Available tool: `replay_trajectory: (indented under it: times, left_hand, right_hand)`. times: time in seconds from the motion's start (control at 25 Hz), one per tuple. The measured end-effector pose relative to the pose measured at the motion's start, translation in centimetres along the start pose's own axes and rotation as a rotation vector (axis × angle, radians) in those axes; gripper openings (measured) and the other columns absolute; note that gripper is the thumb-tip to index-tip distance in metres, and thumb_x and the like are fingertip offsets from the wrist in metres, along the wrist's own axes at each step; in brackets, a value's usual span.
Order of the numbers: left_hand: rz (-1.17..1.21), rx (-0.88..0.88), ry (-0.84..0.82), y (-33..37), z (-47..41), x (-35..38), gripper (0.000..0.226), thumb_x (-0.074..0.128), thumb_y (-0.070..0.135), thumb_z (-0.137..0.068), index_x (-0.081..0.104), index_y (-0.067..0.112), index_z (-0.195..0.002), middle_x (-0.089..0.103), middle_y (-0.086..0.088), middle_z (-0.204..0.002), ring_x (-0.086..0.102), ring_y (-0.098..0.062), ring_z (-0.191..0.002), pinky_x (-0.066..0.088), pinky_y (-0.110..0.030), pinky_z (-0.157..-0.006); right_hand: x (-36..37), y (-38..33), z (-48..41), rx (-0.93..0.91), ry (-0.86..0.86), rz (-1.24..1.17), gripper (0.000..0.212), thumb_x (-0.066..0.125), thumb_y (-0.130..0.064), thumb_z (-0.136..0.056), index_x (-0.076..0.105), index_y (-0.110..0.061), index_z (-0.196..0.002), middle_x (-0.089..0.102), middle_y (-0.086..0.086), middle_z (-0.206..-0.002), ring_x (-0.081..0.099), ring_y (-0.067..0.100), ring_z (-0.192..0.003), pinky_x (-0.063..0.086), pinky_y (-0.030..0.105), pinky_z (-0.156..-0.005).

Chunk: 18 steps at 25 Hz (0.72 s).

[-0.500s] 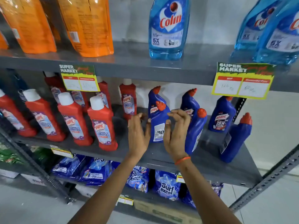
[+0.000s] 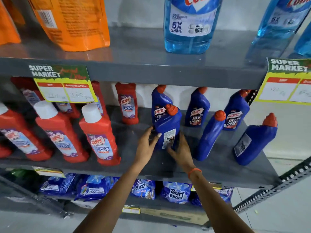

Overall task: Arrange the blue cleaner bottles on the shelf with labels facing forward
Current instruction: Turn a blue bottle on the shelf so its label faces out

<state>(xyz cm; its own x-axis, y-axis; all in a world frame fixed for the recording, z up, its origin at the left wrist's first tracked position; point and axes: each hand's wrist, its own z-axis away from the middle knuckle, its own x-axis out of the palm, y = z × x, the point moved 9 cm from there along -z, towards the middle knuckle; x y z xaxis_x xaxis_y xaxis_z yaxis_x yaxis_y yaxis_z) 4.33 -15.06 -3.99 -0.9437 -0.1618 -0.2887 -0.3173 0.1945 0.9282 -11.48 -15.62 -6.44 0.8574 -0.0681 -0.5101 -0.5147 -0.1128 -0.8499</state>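
Several blue Harpic cleaner bottles with red caps stand on the grey middle shelf [image 2: 218, 167]. My left hand [image 2: 146, 147] and my right hand [image 2: 180, 151] clasp the base of the front blue bottle [image 2: 168, 125], whose back label with small print faces me. Three blue bottles in the back row, at the left [image 2: 159, 101], the middle [image 2: 197, 108] and the right [image 2: 236, 111], show their front labels. A front blue bottle [image 2: 210, 137] is turned sideways. The rightmost blue bottle [image 2: 254, 142] shows its back label.
Red Harpic bottles [image 2: 99, 135] with white caps fill the shelf's left half. Pale blue Colin bottles [image 2: 190, 26] and orange pouches [image 2: 74, 22] stand on the shelf above. Price tags [image 2: 65, 88] hang from its edge. Surf Excel packs [image 2: 176, 192] lie below.
The camera has come closer to the shelf. Both hands have slid down from the bottle's upper body to its base, with fingers wrapped around it.
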Motion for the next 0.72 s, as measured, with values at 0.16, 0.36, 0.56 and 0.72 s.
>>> replay_trajectory:
  times: [0.16, 0.36, 0.56, 0.72]
  left_hand:
    - [0.079, -0.031, -0.073, 0.2, -0.8, 0.8, 0.045, 0.055, 0.018, -0.090, 0.040, 0.015, -0.133, 0.054, 0.006, -0.120, 0.054, -0.004, -0.108, 0.045, -0.009, -0.085]
    - [0.163, -0.087, -0.120, 0.9, -1.1, 0.9, 0.042, 0.056, 0.019, -0.089, 0.043, 0.019, -0.129, 0.060, 0.002, -0.115, 0.061, 0.009, -0.093, 0.048, -0.005, -0.073]
    - [0.277, -0.082, -0.203, 2.6, -1.6, 0.4, 0.034, 0.058, 0.022, -0.088, 0.050, 0.023, -0.120, 0.065, 0.003, -0.115, 0.064, -0.001, -0.101, 0.051, -0.011, -0.075]
    - [0.223, -0.061, -0.087, 4.2, -0.7, 1.1, 0.045, 0.057, 0.029, -0.088, 0.044, 0.021, -0.130, 0.064, -0.006, -0.120, 0.063, -0.018, -0.108, 0.054, -0.027, -0.085]
  right_hand:
    - [0.4, 0.4, -0.1, 0.030, -0.007, -0.044, 0.072, 0.077, -0.013, -0.070, 0.038, -0.007, -0.130, 0.054, 0.016, -0.130, 0.054, 0.030, -0.119, 0.047, 0.046, -0.099]
    - [0.2, 0.7, -0.1, 0.001, -0.007, -0.104, 0.063, 0.076, -0.016, -0.073, 0.042, -0.010, -0.125, 0.056, 0.014, -0.125, 0.055, 0.028, -0.114, 0.048, 0.050, -0.096]
    - [-1.0, 1.4, -0.1, 0.047, -0.087, -0.194, 0.051, 0.084, -0.032, -0.062, 0.048, -0.040, -0.097, 0.067, -0.010, -0.101, 0.065, 0.002, -0.095, 0.055, 0.020, -0.079]
    - [-1.5, 0.3, 0.4, 0.023, 0.048, -0.216, 0.054, 0.081, -0.023, -0.066, 0.042, -0.030, -0.102, 0.070, -0.002, -0.096, 0.068, 0.011, -0.083, 0.055, 0.029, -0.072]
